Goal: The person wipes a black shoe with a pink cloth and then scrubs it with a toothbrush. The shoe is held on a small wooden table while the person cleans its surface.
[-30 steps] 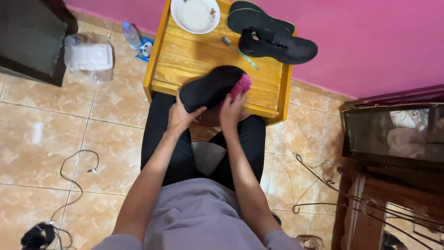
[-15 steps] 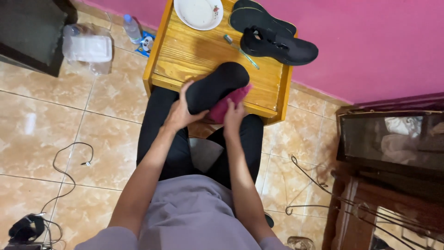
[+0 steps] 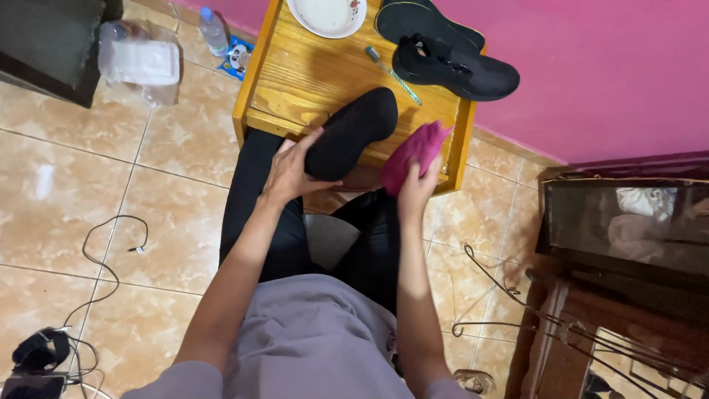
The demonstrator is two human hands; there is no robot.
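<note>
Pink wall [image 3: 605,66] at my 1 o'clock | beige tiled floor [image 3: 66,192] at 9 | dark wood cabinet [image 3: 628,244] at 3 | low wooden table [image 3: 295,81] at 12

Clear plastic food container [image 3: 140,63] sits on the floor way left of the left hand [image 3: 289,168]; small blue printed packet [image 3: 238,58] beside it.

Both bare forearms reach forward from the lap toward the small yellow wooden desk [image 3: 295,81]. The left hand [image 3: 292,174] is curled, fingers [image 3: 314,140] wrapped around the end of a black padded insole [image 3: 351,129]. Just right of it, the right hand [image 3: 417,192] is closed, gripping a magenta cloth [image 3: 413,151].
</note>
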